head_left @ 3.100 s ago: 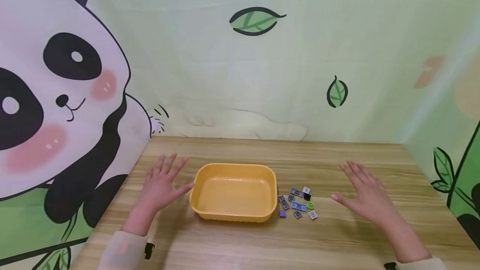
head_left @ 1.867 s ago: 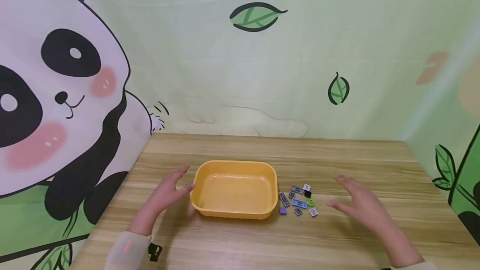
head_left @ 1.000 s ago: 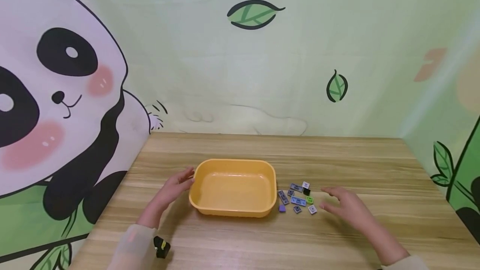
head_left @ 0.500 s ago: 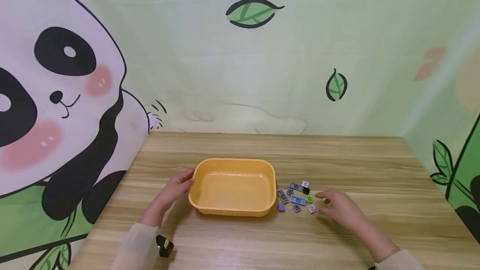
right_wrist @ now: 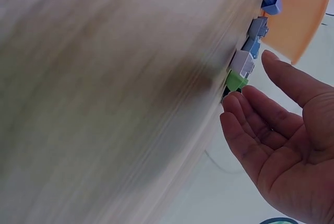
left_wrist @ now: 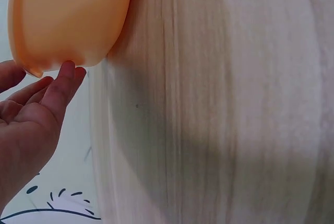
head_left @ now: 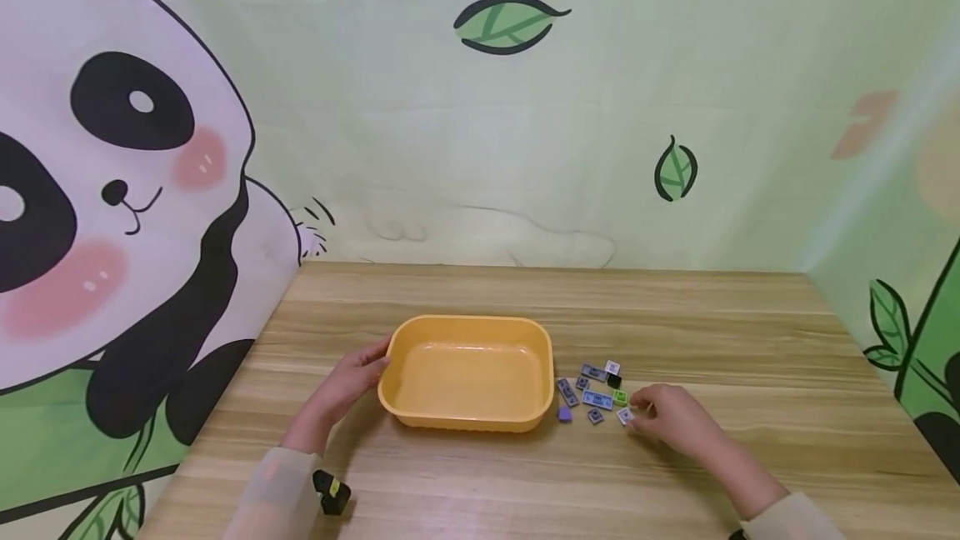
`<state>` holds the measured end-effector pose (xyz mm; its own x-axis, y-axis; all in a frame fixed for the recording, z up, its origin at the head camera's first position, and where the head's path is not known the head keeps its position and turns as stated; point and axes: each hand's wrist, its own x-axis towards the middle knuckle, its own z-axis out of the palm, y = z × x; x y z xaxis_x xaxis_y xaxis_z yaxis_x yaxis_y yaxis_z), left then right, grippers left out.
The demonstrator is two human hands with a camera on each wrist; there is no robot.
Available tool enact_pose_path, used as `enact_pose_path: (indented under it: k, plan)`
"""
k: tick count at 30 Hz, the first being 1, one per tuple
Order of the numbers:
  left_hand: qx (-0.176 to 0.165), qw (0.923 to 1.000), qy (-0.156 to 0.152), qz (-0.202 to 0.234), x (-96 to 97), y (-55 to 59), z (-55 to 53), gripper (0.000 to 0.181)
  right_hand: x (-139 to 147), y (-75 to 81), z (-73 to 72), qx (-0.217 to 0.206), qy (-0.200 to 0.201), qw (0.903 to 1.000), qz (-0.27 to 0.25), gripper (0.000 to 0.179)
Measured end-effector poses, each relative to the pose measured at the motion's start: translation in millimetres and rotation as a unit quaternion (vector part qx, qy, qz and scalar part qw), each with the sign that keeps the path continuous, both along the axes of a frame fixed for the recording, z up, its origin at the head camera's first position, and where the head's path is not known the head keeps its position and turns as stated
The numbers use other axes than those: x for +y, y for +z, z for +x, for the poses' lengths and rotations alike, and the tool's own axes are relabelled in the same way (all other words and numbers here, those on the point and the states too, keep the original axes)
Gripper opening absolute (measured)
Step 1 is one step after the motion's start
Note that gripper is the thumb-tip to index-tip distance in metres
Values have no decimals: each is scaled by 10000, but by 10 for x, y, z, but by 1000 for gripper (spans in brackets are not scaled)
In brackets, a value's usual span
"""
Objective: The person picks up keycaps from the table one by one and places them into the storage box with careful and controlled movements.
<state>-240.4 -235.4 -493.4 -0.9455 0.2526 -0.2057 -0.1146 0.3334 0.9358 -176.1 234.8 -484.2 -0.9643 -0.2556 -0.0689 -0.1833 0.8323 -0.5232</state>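
Observation:
A yellow-orange plastic basin (head_left: 465, 422) stands on the wooden table. My left hand (head_left: 345, 390) holds its left end, thumb at the rim and fingertips against the outer wall (left_wrist: 73, 20). To the basin's right lie several small toy bricks: a white-grey brick (head_left: 625, 416), a green one (head_left: 620, 397), a long blue one (head_left: 597, 399), a purple one (head_left: 565, 414) and some dark grey ones. My right hand (head_left: 675, 417) is beside the white-grey and green bricks. In the right wrist view its thumb and bent fingers stand apart, close to the white-grey brick (right_wrist: 241, 63).
A white brick (head_left: 612, 367) and a black brick (head_left: 613, 381) lie at the back of the group. Wood tabletop (head_left: 735, 323) stretches around. Behind it hangs a pale green cloth (head_left: 420, 132) with a panda print (head_left: 150, 232). A black wrist device (head_left: 332, 492) shows by the left sleeve.
My left hand has come in from the left, turning, to the basin's end. My right hand has lowered and moved left to the bricks, its fingers drawing together. Basin and bricks have stayed put.

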Motion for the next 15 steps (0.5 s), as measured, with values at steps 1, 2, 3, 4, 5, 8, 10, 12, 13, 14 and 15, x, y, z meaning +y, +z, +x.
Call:
enact_pose_path:
  k: [1,2,3,4,5,8,10,12,13,14,15]
  plan:
    - [-18,10000,31,37,3,-4,0,52,-6,0,-3,-12,-3,10000,15,32]
    - [-29,10000,26,77,5,-6,0,52,-11,1,-5,-25,-15,10000,20,32]
    - [-40,9999,28,126,8,-6,0,51,-16,0,-7,-33,-16,10000,20,32]
    - [-37,9999,3,159,12,-5,0,51,-22,-2,-10,-41,-16,10000,16,32]
    - [-56,9998,41,205,19,-9,-1,50,-27,-5,-13,-44,-4,10000,17,32]
    - [-44,9998,49,207,25,-4,6,50,-47,-25,-23,-54,13,10000,18,32]
    - [-47,9998,70,206,30,-4,11,49,-62,-42,-30,-39,11,10000,41,31]
    - [-47,9998,67,198,32,3,17,49,-78,-59,-34,-32,-8,10000,81,30]
    - [-64,9997,93,204,34,2,19,49,-86,-64,-34,-26,-18,10000,91,29]
    - [-83,9996,130,221,36,-1,19,49,-95,-67,-34,-45,-45,9999,84,28]
    - [-103,9996,134,221,39,-2,19,49,-102,-70,-35,-52,-58,9999,88,27]
